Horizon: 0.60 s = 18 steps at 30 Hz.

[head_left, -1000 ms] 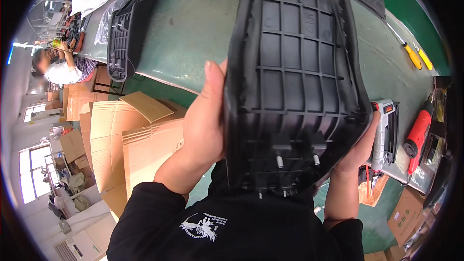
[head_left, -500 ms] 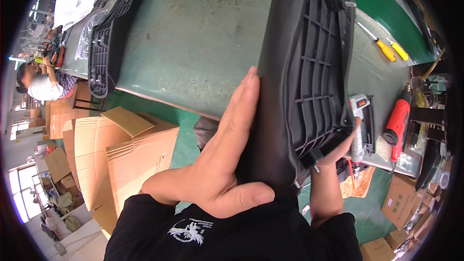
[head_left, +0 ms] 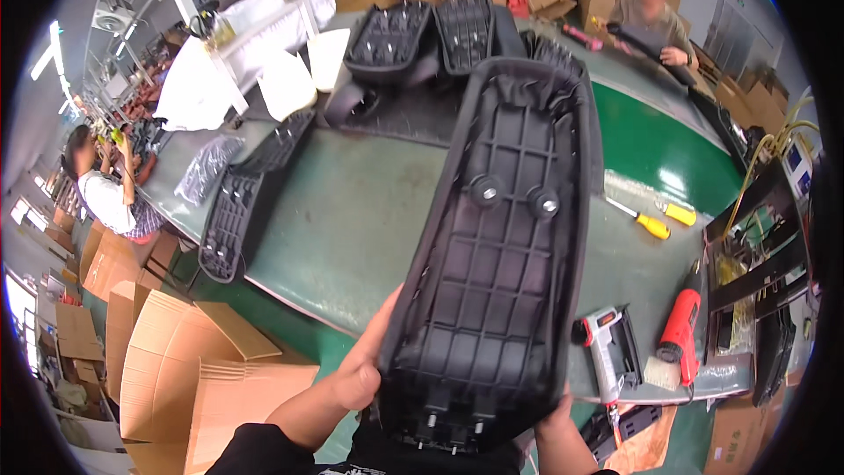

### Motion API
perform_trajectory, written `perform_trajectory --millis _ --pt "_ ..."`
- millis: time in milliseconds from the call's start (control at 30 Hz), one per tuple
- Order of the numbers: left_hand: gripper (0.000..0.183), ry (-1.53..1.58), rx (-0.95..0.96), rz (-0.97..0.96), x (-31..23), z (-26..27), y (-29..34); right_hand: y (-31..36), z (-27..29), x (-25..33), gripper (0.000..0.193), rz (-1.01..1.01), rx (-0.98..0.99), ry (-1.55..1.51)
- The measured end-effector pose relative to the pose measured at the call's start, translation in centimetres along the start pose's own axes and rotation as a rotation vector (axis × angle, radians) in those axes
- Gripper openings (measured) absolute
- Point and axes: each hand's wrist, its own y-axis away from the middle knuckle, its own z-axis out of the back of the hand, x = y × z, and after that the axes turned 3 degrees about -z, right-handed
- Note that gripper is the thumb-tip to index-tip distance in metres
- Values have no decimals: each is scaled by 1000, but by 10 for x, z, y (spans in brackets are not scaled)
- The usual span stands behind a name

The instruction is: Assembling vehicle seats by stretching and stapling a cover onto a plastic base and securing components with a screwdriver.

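Head view: left hand and right hand grasp the seat near its close end, over the counter's edge — the right mostly hidden. Held at one end, it could tip if either grip slackens — striking counter or stapler.

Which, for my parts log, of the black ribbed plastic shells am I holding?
The long central black shell, between your left hand and right hand; others lie farther off.
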Motion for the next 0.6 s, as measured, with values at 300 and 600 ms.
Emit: perform_trajectory --millis 300,600 --pt "125 -3 -57 -4 -15 21 26 -23 -25 -21 123 103 345 48" --pt "122 -65 -88 116 -39 12 23 -26 -22 -36 118 -2 365 166"
